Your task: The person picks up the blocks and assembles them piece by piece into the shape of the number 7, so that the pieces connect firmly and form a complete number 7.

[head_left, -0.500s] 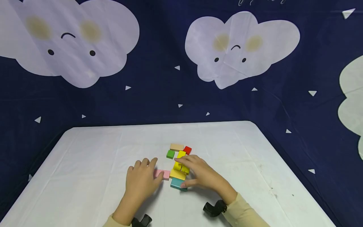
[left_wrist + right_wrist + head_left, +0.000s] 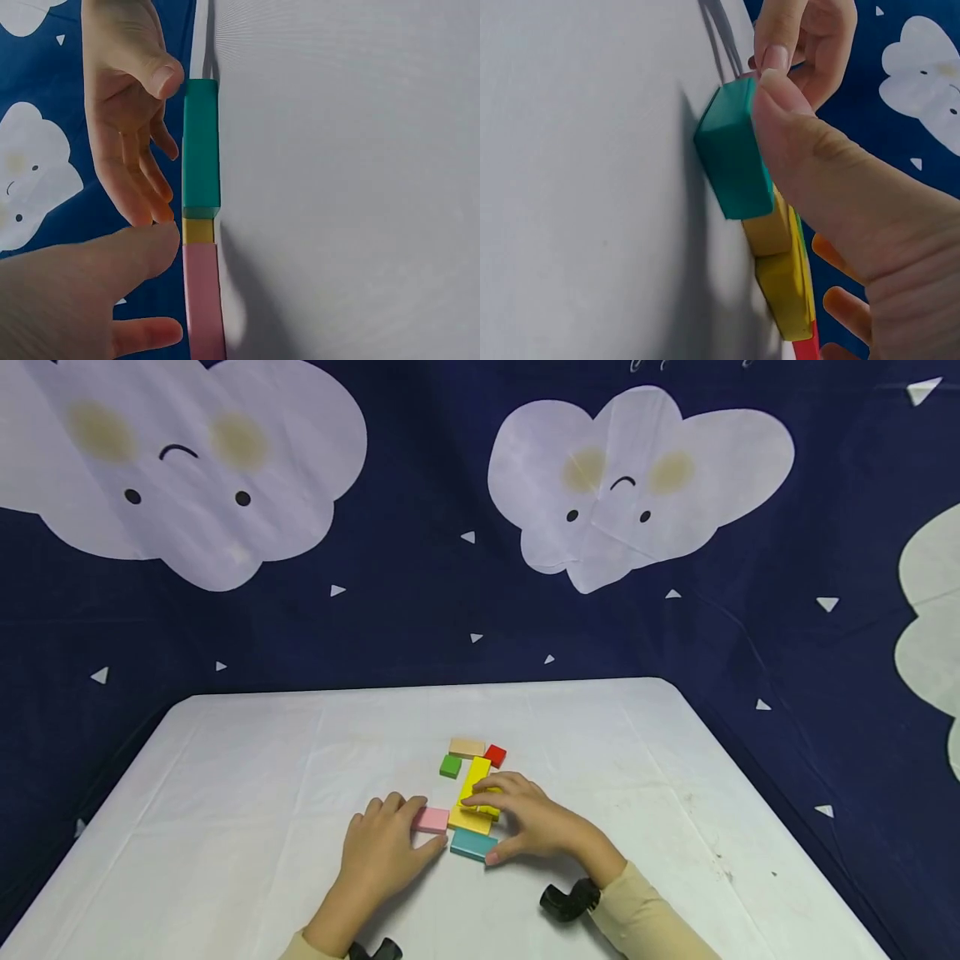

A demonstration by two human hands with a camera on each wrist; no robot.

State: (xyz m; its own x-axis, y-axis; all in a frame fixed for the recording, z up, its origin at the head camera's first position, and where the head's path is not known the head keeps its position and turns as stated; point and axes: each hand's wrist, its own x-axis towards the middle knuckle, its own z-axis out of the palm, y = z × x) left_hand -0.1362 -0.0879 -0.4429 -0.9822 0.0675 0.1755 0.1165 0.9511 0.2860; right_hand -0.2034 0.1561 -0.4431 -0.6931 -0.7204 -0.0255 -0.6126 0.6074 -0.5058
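Small coloured blocks lie together on the white table. My left hand (image 2: 382,847) is at the pink block (image 2: 431,820), index finger by its far left end and thumb extended along its near side. My right hand (image 2: 543,822) arches over the yellow blocks (image 2: 477,772), its fingers loosely bent above them. Its thumb rests at the right corner of the teal block (image 2: 472,844), which the right wrist view shows from its end. Between pink and teal sits an orange-yellow block (image 2: 470,820). Part of the yellow group is hidden under the right fingers.
Beyond the yellow blocks lie a green block (image 2: 450,766), a beige block (image 2: 467,747) and a red block (image 2: 495,756). The table (image 2: 225,827) ends at a dark blue cloth (image 2: 420,610) with clouds.
My left hand has shifted right, and its thumb has moved off the pink block to its near side. My right thumb has slid off the teal block's top to its right corner.
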